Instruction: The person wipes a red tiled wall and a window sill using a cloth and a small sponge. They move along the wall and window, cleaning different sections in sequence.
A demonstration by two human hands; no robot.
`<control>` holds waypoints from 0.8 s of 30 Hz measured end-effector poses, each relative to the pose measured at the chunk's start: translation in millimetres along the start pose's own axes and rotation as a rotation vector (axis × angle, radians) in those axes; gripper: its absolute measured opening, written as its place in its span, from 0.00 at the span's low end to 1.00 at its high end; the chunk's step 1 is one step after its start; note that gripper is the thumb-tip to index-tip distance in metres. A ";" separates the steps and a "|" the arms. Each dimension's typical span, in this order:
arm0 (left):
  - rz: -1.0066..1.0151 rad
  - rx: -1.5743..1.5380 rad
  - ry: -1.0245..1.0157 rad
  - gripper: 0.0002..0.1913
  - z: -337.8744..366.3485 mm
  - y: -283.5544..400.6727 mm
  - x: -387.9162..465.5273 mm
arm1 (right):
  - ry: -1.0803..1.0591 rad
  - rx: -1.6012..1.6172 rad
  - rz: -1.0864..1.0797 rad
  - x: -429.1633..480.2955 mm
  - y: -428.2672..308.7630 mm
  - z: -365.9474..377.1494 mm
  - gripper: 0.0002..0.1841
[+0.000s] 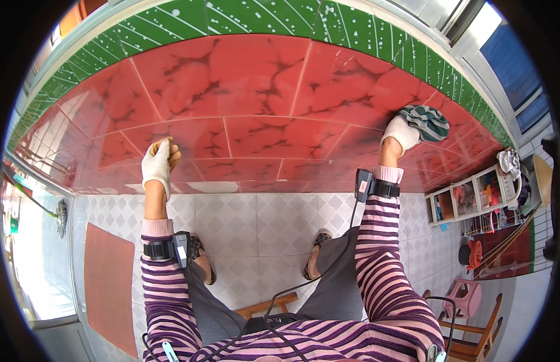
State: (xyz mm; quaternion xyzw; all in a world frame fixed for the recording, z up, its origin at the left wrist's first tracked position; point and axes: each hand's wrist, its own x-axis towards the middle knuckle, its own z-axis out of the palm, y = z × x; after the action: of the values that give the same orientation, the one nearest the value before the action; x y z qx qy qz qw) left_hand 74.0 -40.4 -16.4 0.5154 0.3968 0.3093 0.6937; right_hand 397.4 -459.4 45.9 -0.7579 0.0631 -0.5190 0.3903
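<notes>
In the head view, both hands wear white knit gloves. My right hand [401,132] presses a dark green and grey striped cloth [425,123] to the red marbled wall tiles [257,77], on the right side of the wall. My left hand [159,159], at the left in front of the same tiles, is loosely curled with its yellowish glove palm partly showing; nothing shows in it. Whether its fingertips touch the tiles cannot be told. A band of green tiles [262,17] with white streaks and dots runs along the top of the wall.
A white shelf rack [475,195] with various items stands at the right. Behind it on that side are a pink plastic stool [461,297] and a wooden chair [481,337]. A brown mat [110,289] lies on the floor at the left, near a bright doorway. Cables hang from the arms.
</notes>
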 end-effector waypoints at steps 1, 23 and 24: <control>0.000 0.005 -0.002 0.11 0.5 -1.0 1.0 | -0.043 0.083 -0.024 -6.3 -3.9 0.6 0.21; 0.021 0.015 -0.060 0.10 -2.3 -9.9 11.5 | -0.063 0.536 -0.119 -12.7 35.6 -4.1 0.17; 0.027 0.010 -0.077 0.11 -2.6 -9.0 10.5 | 0.004 0.573 0.060 -7.0 46.9 4.5 0.16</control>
State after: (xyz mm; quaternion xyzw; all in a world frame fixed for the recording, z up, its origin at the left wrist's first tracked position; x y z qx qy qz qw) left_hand 77.1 -32.9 -27.9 0.5356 0.3643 0.2964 0.7018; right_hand 412.5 -485.8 9.2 -0.6135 -0.0629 -0.5053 0.6036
